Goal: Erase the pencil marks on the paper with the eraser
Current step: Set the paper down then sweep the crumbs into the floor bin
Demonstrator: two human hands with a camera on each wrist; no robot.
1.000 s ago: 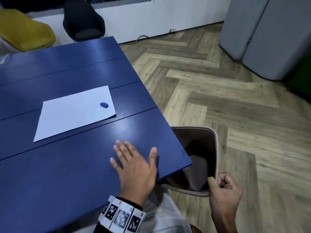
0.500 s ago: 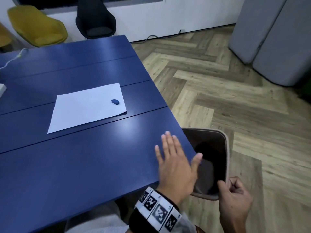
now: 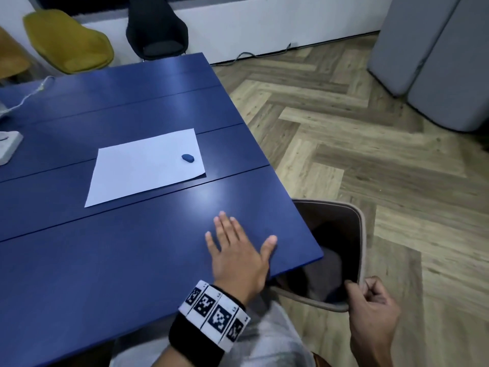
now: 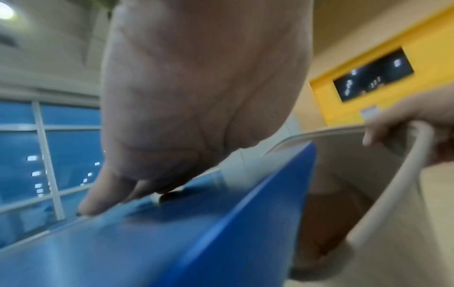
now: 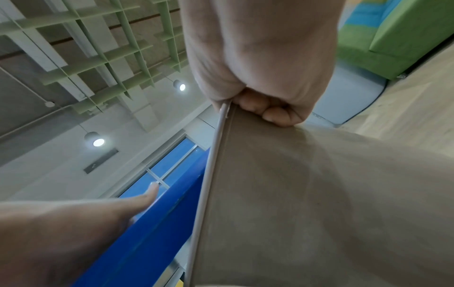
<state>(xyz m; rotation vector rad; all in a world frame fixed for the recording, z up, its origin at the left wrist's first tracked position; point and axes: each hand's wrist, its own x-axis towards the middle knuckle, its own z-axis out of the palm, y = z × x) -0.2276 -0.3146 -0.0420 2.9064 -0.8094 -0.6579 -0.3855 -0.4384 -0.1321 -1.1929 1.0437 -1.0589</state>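
Note:
A white sheet of paper (image 3: 145,165) lies on the blue table (image 3: 79,260), and a small dark blue eraser (image 3: 188,158) sits on its right part. No pencil marks show from here. My left hand (image 3: 238,250) lies flat on the table near the front right corner, fingers straight, well short of the paper. In the left wrist view its fingertips (image 4: 96,205) touch the tabletop. My right hand (image 3: 370,311) grips the rim of a brown chair back (image 3: 360,247) beside the table; the right wrist view shows my fingers (image 5: 267,110) curled round that rim (image 5: 216,155).
A yellow chair (image 3: 68,41) and a black chair (image 3: 156,30) stand beyond the table's far end. A white box (image 3: 8,147) with a cable lies at the left edge. Grey panels (image 3: 436,62) stand at the right on the wooden floor.
My left hand swung right past the table's corner, then came back onto the tabletop. My right hand kept its grip on the chair back. The view shifted right.

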